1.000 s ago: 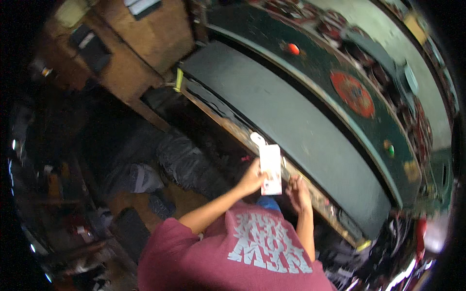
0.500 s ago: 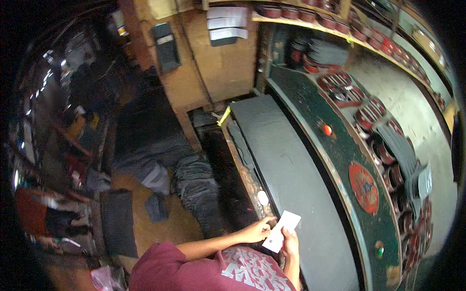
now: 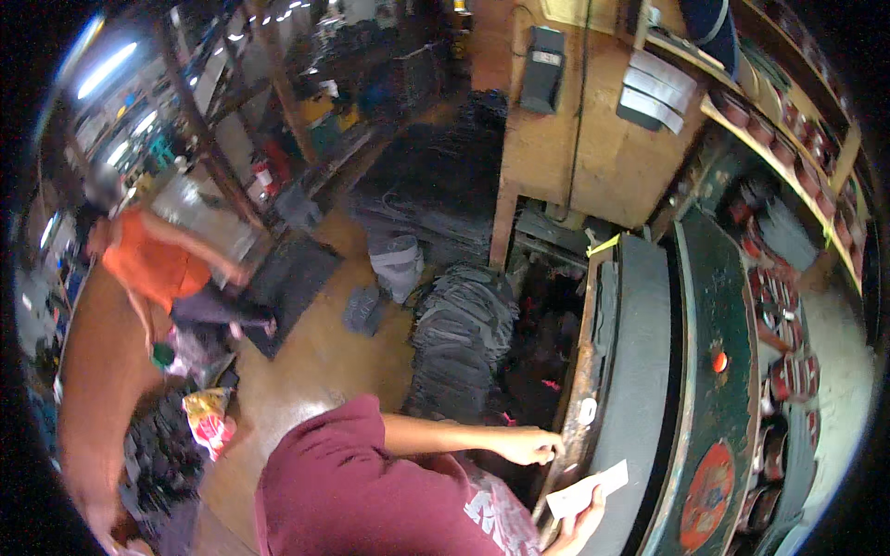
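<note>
My right hand [image 3: 584, 524] holds a white card [image 3: 607, 481], thumb across its face, over the near end of a long grey surface [image 3: 630, 343]. My left hand [image 3: 527, 447] hovers by the worn front edge [image 3: 577, 435] of that bench, a little apart from the card. Its fingers are curled together, and whatever may be in them is hidden. A small white oval disc [image 3: 587, 410] sits on the edge just beyond it.
A dark green machine beam [image 3: 709, 408] with an orange button runs along the right, beside shelved red-rimmed cutting dies [image 3: 795, 380]. Stacked grey sheets [image 3: 464, 334] stand on the floor to the left. A person in an orange top [image 3: 162, 259] walks farther left.
My view has swung left, bringing the person in orange and more floor into sight. My left hand has come away from the card, which stays in my right hand.
</note>
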Demonstrator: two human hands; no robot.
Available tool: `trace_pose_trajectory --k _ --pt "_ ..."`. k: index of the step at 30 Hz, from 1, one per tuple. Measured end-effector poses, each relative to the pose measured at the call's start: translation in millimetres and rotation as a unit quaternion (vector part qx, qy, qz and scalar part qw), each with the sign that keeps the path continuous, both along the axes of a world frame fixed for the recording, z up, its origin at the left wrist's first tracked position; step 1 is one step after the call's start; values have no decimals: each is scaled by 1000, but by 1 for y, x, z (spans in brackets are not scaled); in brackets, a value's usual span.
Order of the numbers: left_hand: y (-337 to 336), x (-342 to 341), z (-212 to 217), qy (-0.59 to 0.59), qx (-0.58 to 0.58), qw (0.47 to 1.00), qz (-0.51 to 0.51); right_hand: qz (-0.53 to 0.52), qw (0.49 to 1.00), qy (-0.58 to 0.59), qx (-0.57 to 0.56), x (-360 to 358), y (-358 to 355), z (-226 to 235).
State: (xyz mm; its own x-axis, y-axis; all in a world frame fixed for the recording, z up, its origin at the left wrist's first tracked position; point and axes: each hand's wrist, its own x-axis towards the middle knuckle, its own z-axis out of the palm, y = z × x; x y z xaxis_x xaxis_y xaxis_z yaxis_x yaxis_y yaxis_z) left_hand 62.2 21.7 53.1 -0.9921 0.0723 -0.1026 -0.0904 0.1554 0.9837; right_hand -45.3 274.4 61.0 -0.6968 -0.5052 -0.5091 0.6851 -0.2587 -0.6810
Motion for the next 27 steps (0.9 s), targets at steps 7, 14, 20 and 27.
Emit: trace_pose_trajectory --k 7,14,20,27 --pt "-42 99 -45 -73 73 980 172 104 992 -8 -73 70 -69 10" --pt "-46 145 -31 -46 134 974 179 160 982 -78 -55 90 -91 1" --pt "-116 168 11 -80 52 983 158 115 976 -160 -94 129 -106 -20" --pt "-138 107 51 -55 -6 995 88 -9 988 -60 -144 139 -74 -6"
